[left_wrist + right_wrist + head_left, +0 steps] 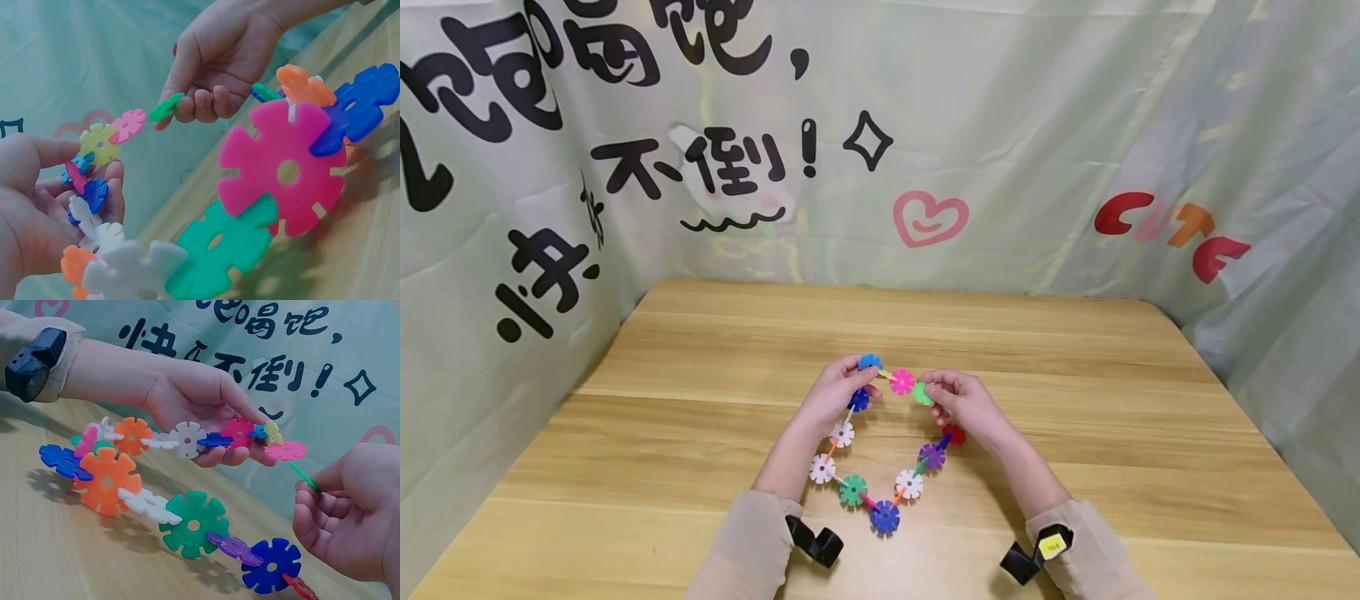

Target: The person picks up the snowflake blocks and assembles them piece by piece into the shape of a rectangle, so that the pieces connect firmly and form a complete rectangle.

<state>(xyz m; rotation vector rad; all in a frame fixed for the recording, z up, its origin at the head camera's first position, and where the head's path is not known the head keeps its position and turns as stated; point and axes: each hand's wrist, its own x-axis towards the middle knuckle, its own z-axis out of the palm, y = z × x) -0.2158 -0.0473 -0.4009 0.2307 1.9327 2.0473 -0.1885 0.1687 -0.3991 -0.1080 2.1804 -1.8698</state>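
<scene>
A chain of colourful notched plastic snowflake discs makes a loop shape over the table. My left hand (833, 390) grips its upper left part, with light blue (870, 362) and yellow (100, 144) discs by the thumb. Beyond them sits a pink disc (902, 382). My right hand (972, 407) pinches a light green disc (305, 477) between thumb and finger, its edge right at the pink disc's rim. The chain's other end, a red disc (954, 434), lies beneath the right hand. A dark blue disc (885, 518) is lowest in the loop, nearest me.
The wooden table (700, 350) reaches out on all sides of the chain. A pale printed curtain (1015, 150) hangs behind and at both sides. Black wrist cameras (816, 542) sit on both sleeves, close over the tabletop.
</scene>
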